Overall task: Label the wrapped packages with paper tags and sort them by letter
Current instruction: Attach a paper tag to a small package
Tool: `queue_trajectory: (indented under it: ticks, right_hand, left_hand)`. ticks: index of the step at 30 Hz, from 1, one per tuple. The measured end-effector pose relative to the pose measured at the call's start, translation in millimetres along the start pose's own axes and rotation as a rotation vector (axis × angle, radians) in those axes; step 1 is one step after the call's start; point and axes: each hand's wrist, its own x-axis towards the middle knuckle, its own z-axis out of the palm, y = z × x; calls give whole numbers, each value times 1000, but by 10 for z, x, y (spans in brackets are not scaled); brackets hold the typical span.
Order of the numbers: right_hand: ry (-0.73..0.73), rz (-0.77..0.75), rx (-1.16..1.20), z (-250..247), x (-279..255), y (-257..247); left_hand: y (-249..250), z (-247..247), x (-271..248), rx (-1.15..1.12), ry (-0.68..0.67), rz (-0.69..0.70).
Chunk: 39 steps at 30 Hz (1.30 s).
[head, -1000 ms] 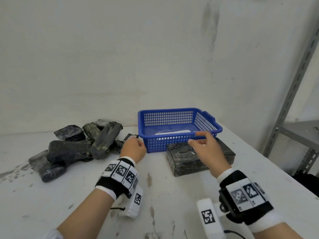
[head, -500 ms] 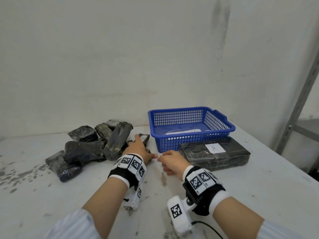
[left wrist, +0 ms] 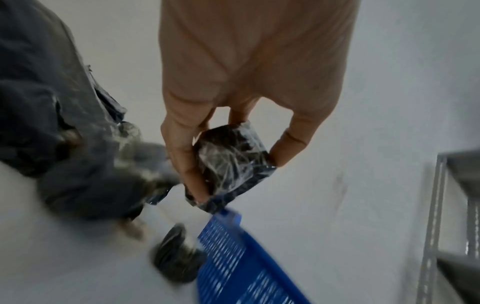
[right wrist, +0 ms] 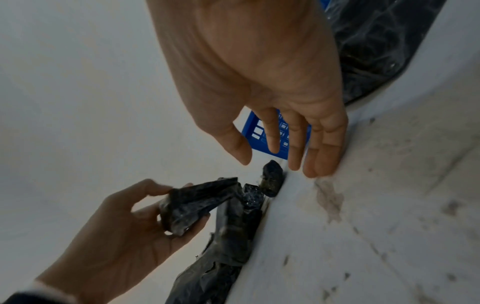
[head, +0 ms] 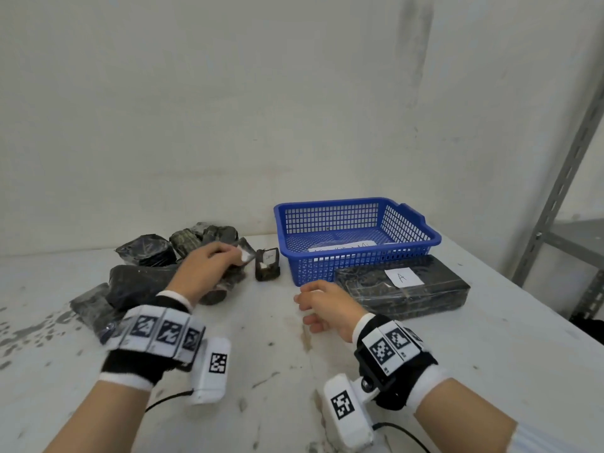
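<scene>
My left hand pinches a small dark plastic-wrapped package between thumb and fingers, just above the pile of dark wrapped packages. A pale patch shows at the package's far end in the head view. My right hand hovers over the table with relaxed, straight fingers, holding nothing. A large black package lies in front of the blue basket with a white tag marked A on top. A small wrapped package with a white slip stands left of the basket.
White paper lies inside the basket. A grey metal shelf frame stands at the right, past the table's edge. The wall runs close behind the basket and the pile. The stained white table is bare near me.
My right hand left the large package, which now shows the A tag, and drew back to the table's middle. My left hand went to the pile and picked up a small package.
</scene>
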Motion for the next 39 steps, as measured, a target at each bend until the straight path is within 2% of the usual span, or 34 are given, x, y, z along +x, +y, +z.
queue_trajectory:
  ticks: [3, 6, 10, 13, 16, 19, 28, 35, 39]
  right_hand:
    - [-31, -154, 39, -19, -143, -168]
    - [-40, -325, 134, -32, -277, -438]
    - [-122, -479, 180, -70, -433, -732]
    - [-209, -547, 169, -84, -508, -755]
    - [-183, -617, 105, -56, -547, -709]
    - [-159, -642, 125, -74, -573, -682]
    - [-94, -724, 229, -216, -649, -658]
    - [-6, -722, 171, -173, -628, -594]
    - [32, -714, 217, -122, -636, -551]
  left_hand:
    - [121, -240, -166, -305, -16, 10]
    - [243, -394, -344, -515, -99, 70]
    - [280, -482, -471, -619, -149, 139]
    - [264, -446, -569, -628, -167, 187]
    - [234, -357, -658, -598, -150, 212]
    - [241, -256, -718, -561, -79, 236]
    - [386, 6, -795, -628, -44, 247]
    - [300, 90, -778, -621, 12, 267]
    - [289, 132, -774, -629, 1, 240]
